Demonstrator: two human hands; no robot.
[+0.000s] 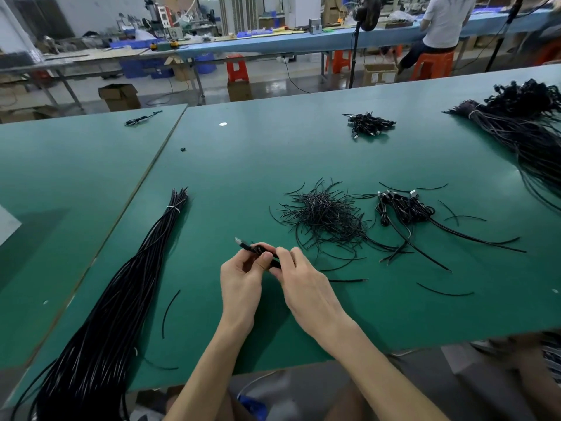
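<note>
On the left of the green table lies a long bundle of cables. It is glossy, black and round-sheathed, cinched near its far end by 1 pale band.

At the centre, just above the tabletop, both hands hold the coiled cable, whose silvery metal plug pokes out to the upper left. The left hand curls its fingers round the coil with the thumb pressed on top. The right hand pinches the coil's near side with thumb and forefinger.

This looks like the binding step: the coil is gathered and a tie is probably being wound on, though no tie can be made out between the fingers. The next move likely calls for a firm left grip so the springy loops do not spread, and small twisting turns from the right fingertips.

To the right sits a loose heap of wire ties — thin, stiff and slightly bent. Beyond it is a cluster of tied cables with pale plugs.
</note>
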